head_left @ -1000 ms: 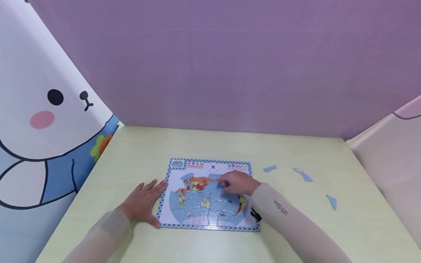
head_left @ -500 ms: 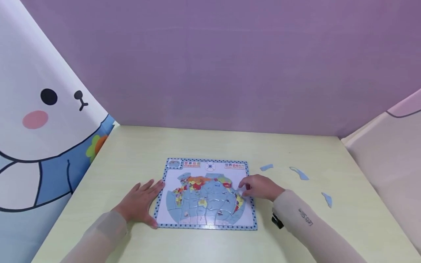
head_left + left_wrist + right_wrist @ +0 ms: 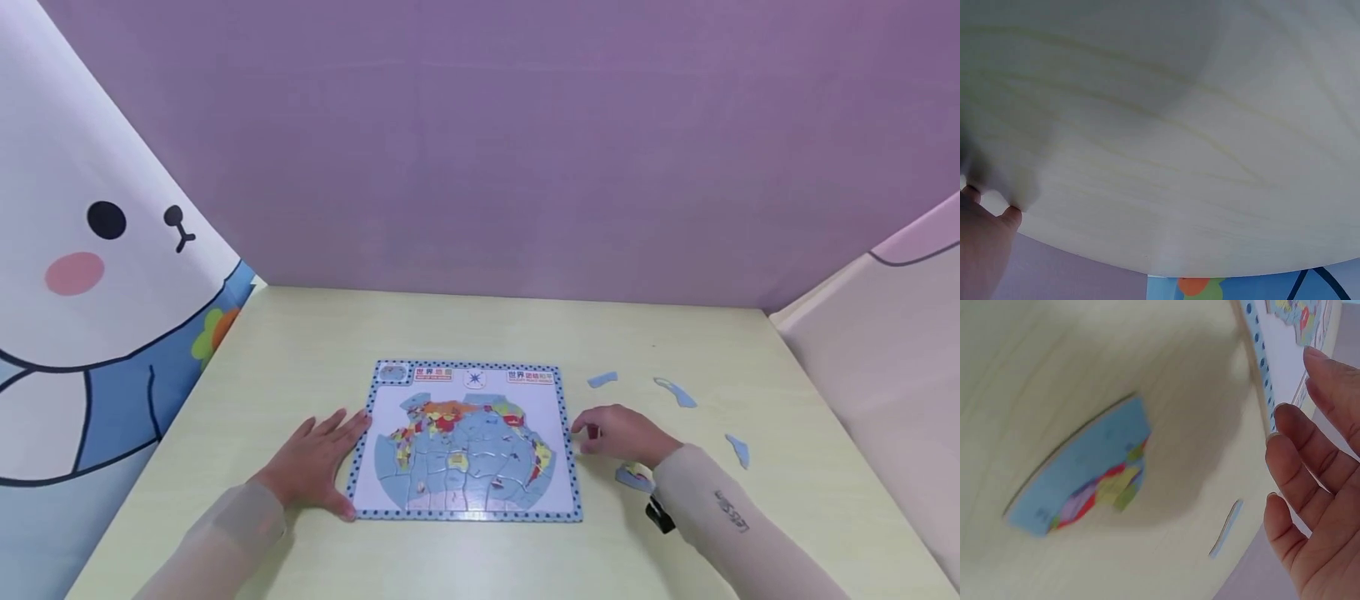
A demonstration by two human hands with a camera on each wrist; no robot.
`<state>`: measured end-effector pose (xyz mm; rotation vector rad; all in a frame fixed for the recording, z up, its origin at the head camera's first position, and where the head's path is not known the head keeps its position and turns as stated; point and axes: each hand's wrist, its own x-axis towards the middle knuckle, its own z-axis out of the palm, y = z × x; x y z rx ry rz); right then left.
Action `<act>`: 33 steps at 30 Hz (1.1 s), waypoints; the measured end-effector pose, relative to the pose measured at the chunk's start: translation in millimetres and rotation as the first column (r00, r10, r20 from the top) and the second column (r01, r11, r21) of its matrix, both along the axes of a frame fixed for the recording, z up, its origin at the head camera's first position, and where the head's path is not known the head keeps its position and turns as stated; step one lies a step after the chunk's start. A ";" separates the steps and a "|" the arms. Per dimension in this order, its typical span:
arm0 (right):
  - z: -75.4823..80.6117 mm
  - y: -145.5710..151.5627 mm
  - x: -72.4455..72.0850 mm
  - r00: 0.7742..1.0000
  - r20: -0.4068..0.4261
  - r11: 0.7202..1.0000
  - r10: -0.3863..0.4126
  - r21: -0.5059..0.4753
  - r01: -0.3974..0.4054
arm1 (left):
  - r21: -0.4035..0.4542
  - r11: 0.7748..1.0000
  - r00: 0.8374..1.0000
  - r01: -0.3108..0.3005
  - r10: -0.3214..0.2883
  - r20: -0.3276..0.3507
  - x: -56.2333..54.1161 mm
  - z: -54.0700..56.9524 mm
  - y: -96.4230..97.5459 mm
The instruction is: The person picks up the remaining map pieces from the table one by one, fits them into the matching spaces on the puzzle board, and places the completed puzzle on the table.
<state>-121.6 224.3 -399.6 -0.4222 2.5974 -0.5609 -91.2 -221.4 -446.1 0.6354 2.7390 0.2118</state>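
A world map jigsaw puzzle point(image 3: 543, 408) with a blue dotted border lies flat on the table, much of its map assembled. My left hand point(image 3: 309, 462) rests with spread fingers at the board's left edge; only its fingertips and part of the hand show in the left wrist view. Just beyond the right edge is my right hand point(image 3: 626, 433). Its fingers are loosely bent with nothing between them in the right wrist view. A blue puzzle piece point(image 3: 1085, 478) with coloured land lies on the table near my right wrist, partly hidden by it in the head view.
Three more loose blue pieces lie to the right: a small piece point(image 3: 602, 379), a long piece point(image 3: 677, 392) and a narrow piece point(image 3: 738, 451). A purple backdrop point(image 3: 480, 167) stands behind the table point(image 3: 450, 325), with printed cloth at the left.
My right hand has moved right, from over the map's upper right to beyond the board's right edge. A piece near the right wrist has come into view. The left hand stays at the board.
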 end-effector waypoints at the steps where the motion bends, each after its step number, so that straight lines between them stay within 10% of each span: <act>1: 0.3 3.5 1.2 1.000 0.000 1.000 -0.001 0.002 0.001 | 0.004 1.000 1.000 0.004 -0.004 -0.003 0.1 0.7 0.4; 33: -8.6 76.9 41.7 0.997 0.012 0.997 -0.075 -0.020 0.075 | 0.024 1.000 1.000 -0.011 0.010 0.011 0.9 4.1 0.4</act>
